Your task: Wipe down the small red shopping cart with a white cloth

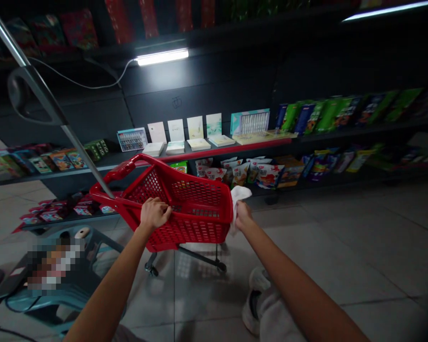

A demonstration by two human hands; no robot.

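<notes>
A red plastic shopping cart (196, 228) stands before me, its handle end to the left and its basket showing nothing inside. My left hand (155, 212) is closed over the cart's near top rim. At the cart's right end, my right hand (242, 214) grips a white cloth (239, 194), which lies against the outside of the end wall. Part of the cloth sticks up above my fingers and part hangs below them.
Shelves of snack bags (269, 175), notebooks (196, 143) and boxes (131, 139) run behind the cart. A blue-grey plastic stool (57, 308) stands at lower left. A metal pole (79, 147) slants across the cart's handle. My shoe (251, 311) is on the tiled floor.
</notes>
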